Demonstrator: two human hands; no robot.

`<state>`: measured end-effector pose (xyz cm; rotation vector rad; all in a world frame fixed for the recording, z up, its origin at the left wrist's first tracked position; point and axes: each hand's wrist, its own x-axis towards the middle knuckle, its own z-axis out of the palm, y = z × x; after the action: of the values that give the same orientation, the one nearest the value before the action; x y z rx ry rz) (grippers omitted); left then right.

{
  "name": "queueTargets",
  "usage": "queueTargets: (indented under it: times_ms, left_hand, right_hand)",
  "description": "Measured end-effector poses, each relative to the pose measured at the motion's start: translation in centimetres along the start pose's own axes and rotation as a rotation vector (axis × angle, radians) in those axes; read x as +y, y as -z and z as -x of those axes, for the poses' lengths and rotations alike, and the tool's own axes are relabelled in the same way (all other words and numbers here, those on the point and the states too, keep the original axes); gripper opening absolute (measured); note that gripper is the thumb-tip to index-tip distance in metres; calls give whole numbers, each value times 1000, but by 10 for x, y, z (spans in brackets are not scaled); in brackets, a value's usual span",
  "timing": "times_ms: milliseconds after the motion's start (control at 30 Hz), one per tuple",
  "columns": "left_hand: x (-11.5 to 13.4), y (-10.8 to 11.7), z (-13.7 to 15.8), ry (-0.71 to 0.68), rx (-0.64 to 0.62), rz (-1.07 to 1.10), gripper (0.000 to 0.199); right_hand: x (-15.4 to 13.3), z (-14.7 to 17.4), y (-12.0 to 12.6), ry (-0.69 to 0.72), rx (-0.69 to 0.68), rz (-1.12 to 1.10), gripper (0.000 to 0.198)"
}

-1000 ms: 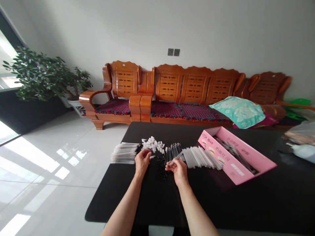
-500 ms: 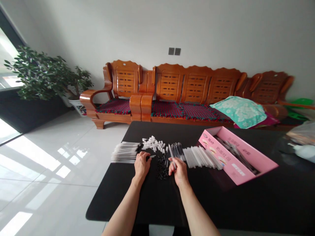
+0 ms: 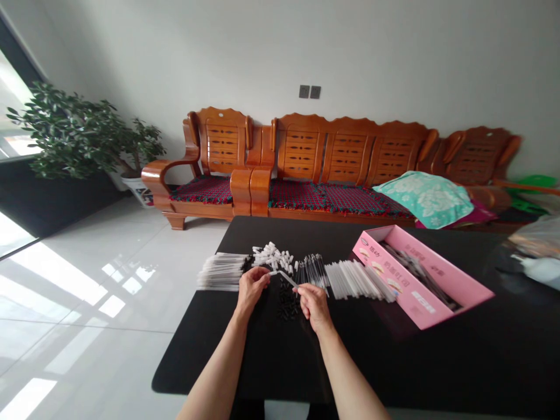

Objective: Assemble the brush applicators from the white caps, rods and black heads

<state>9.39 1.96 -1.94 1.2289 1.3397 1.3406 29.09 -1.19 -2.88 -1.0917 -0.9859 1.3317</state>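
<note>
My left hand [image 3: 252,290] pinches a small white pen cap [image 3: 273,273] that points right. Across from it, my right hand [image 3: 315,304] grips a thin pale pen barrel [image 3: 289,279], tilted up toward the cap. Their ends are close together; whether they touch I cannot tell. Below lies a scatter of small black plugs [image 3: 287,306]. Loose white caps [image 3: 273,255] are heaped just beyond my hands. To the left is a stack of white pens [image 3: 222,269] with dark ends. Dark-tipped refills [image 3: 312,269] and a row of empty-looking white tubes [image 3: 356,279] lie to the right.
All this lies on a black table [image 3: 210,344]. A pink box [image 3: 420,286] with dark thin pieces inside stands on the right, and a plastic bag [image 3: 538,239] lies at the far right edge. Behind the table runs a wooden sofa [image 3: 301,151].
My right hand has tipped the barrel from nearly upright toward the left, bringing its end to the cap. My left hand has turned slightly, raising the cap a little.
</note>
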Motion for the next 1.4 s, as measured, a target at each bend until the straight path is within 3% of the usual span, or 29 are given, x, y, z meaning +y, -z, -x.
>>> queueTargets:
  times_ms: [300, 567, 800, 1033, 1400]
  left_hand:
    - [2, -1, 0, -12, -30, 59, 25]
    - [7, -14, 0, 18, -44, 271, 31]
    - [8, -35, 1, 85, 69, 342, 38]
    - [1, -51, 5, 63, 178, 302, 40]
    - [2, -60, 12, -32, 172, 366, 40]
  right_hand:
    - [-8, 3, -4, -21, -11, 21, 23]
    - [-7, 2, -4, -29, -26, 41, 21]
    - [-7, 3, -4, 2, -34, 78, 27]
    - [-6, 2, -4, 18, -7, 87, 32]
    - [-7, -2, 6, -46, -89, -54, 35]
